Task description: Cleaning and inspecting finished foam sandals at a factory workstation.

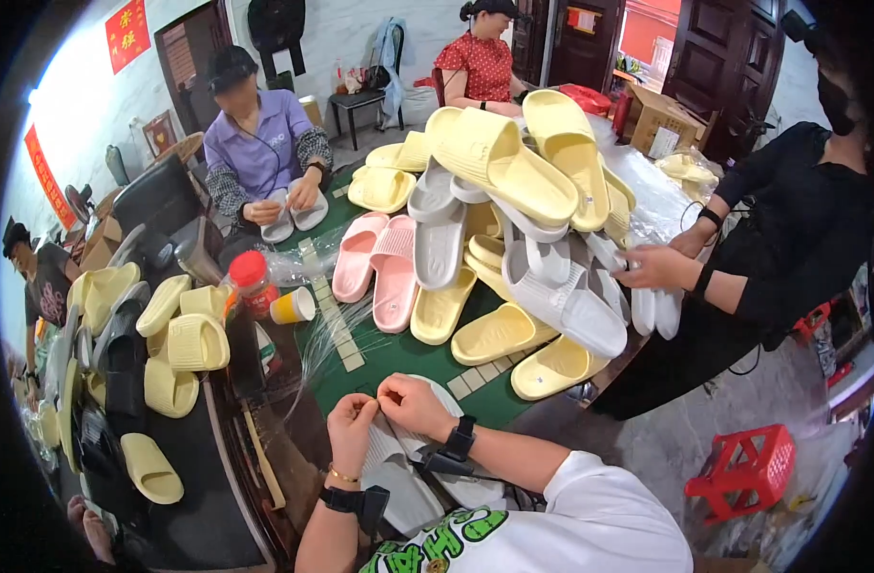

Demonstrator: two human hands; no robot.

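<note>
My left hand (350, 427) and my right hand (413, 404) are pinched together just above a pair of white slide sandals (399, 482) lying at the near edge of the green table (399, 358). Both hands seem to pinch something small and thin at the sandals' top, too small to tell what. Each wrist wears a black band. A big heap of yellow, white and pink slide sandals (513, 210) fills the table beyond my hands.
Three other people work around the table: one in purple (260, 143) holding white sandals, one in black (790, 239) at the right, one in red (480, 62) at the back. More yellow sandals (174, 344) lie left. A red stool (742, 468) stands right.
</note>
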